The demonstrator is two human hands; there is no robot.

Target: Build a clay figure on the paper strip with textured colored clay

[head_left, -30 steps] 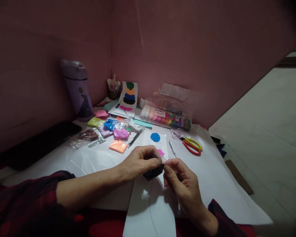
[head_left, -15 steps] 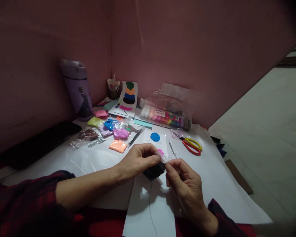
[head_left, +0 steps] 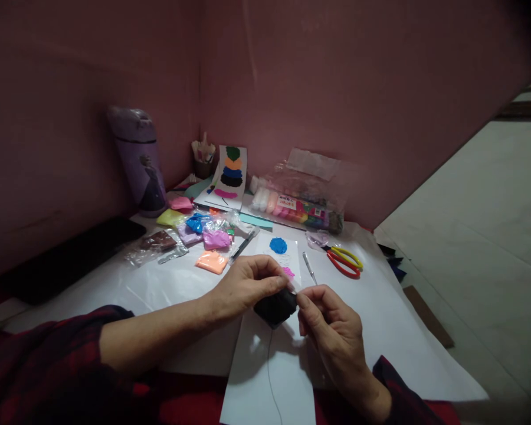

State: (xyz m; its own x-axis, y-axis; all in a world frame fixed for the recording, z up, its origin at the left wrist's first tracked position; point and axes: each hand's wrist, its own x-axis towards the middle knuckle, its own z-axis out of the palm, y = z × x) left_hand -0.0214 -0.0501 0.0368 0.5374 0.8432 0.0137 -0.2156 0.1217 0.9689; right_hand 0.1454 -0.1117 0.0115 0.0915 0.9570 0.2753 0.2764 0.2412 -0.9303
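Note:
Between my hands is a packet of black clay, its plastic edge pinched at the top. My left hand closes thumb and fingers on that edge from the left. From the right, my right hand grips the packet's upper right corner between thumb and forefinger. Below hangs its shadow on a white paper strip with a thin curved line drawn on it. Further up the strip are a blue clay patch and a pink clay patch, the latter partly behind my left fingers.
Scissors and a silver tool lie right of the strip. On the left are a pen, several clay packets and a purple bottle. Behind stand a sample card and a bag of clay.
The black clay packet has tilted slightly and shifted a little to the left and down. Both hands stay nearly in place, still pinching it.

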